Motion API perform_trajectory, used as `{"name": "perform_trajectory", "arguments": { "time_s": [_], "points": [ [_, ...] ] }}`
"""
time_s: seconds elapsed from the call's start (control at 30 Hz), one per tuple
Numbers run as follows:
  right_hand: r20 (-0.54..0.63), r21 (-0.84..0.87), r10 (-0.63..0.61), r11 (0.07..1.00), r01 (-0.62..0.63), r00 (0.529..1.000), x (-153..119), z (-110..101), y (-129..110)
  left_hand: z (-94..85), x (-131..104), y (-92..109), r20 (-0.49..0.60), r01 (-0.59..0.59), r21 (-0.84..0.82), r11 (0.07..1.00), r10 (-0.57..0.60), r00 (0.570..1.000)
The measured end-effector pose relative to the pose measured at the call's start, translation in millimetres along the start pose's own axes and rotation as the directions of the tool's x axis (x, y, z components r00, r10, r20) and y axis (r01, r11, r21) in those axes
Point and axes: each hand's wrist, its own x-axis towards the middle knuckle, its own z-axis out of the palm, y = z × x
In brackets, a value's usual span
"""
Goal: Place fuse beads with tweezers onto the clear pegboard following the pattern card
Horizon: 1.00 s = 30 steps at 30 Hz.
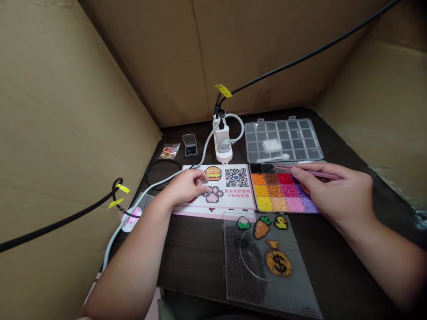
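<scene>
My right hand point(330, 191) holds pink tweezers point(322, 174), their tips over the dark beads at the back of the bead box point(276, 191). Orange, brown, red, yellow, pink and purple beads fill its compartments. My left hand point(190, 187) rests on the printed pattern sheet point(236, 195), its fingers curled beside the burger and paw pictures; whether it holds anything small I cannot make out. Nearer me lies a clear pegboard point(243, 284) bearing a money bag point(279, 263), a carrot point(262, 228), a yellow duck point(281, 222) and a pink and green bead figure point(243, 222).
The box's transparent lid point(283, 138) lies open behind it, with a white block and spoon. A white power strip point(223, 149) with cables stands behind the sheet. A small open case point(190, 146) and a bag point(170, 151) are at the back left. Cardboard walls surround the table.
</scene>
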Motion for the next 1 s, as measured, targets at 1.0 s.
{"name": "perform_trajectory", "arguments": {
  "time_s": [1.0],
  "points": [
    [-0.017,0.019,0.02,1.0,-0.02,1.0,-1.6,0.8,3.2,-1.4,3.7,-7.3,-0.004,-0.081,-0.014,0.997,0.081,0.997]
  ]
}}
